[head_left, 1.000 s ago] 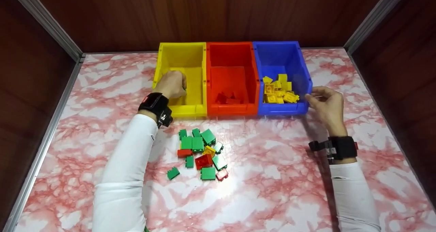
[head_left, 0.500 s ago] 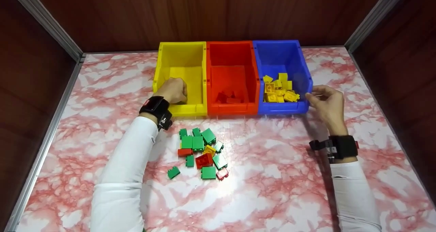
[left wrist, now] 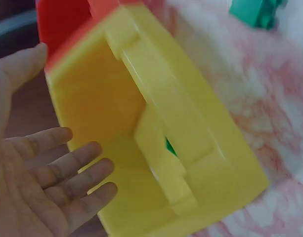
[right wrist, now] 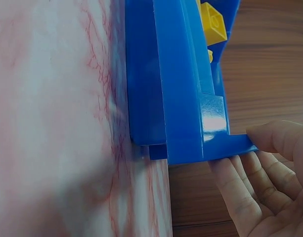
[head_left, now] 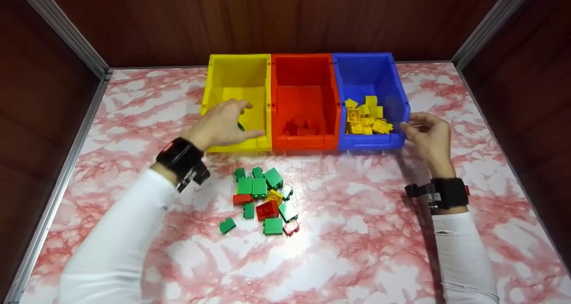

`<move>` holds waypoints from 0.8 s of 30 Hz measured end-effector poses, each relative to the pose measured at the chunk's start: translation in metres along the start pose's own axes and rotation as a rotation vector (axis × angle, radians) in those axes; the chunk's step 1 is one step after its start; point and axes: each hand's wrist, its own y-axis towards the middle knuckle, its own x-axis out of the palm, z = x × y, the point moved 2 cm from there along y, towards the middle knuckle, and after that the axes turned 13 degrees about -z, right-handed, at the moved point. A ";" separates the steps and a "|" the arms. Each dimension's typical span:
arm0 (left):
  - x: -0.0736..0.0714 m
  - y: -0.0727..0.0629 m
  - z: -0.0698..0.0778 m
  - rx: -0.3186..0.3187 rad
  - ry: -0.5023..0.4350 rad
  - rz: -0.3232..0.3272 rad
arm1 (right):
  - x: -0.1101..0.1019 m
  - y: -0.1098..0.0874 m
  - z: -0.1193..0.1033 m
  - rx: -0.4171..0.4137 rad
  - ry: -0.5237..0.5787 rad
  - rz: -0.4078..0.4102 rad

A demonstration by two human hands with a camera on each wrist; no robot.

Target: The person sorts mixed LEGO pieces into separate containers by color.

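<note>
My left hand is over the front of the yellow bin, fingers spread and thumb apart, holding nothing. A bit of a green toy brick shows inside that bin in the left wrist view; the rest of it is hidden by the bin's wall. At the right end of the row, my right hand pinches the side rim of the blue bin between thumb and fingers. Several yellow toy bricks lie in the blue bin.
Between the two stands a red bin with several red bricks in it. In front lies a loose group of mostly green bricks, with a few red bricks and a yellow brick. A wooden wall rises behind the bins.
My left hand was curled inside the yellow bin; its fingers have opened and let go of a green brick there. The left forearm has swung left. My right hand stays put.
</note>
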 end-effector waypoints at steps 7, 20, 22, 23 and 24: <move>0.032 -0.024 0.032 0.099 0.062 -0.060 | 0.000 0.003 0.002 0.005 0.007 -0.017; 0.087 -0.005 0.057 0.246 0.270 -0.216 | 0.000 -0.001 0.000 -0.009 0.009 -0.003; 0.092 0.001 0.055 0.245 0.292 -0.228 | 0.001 -0.001 0.000 -0.011 0.006 -0.002; 0.094 0.003 0.055 0.243 0.297 -0.232 | 0.001 -0.001 0.000 -0.013 0.006 0.000; 0.097 0.006 0.055 0.245 0.304 -0.233 | 0.001 -0.001 0.000 -0.012 0.005 0.000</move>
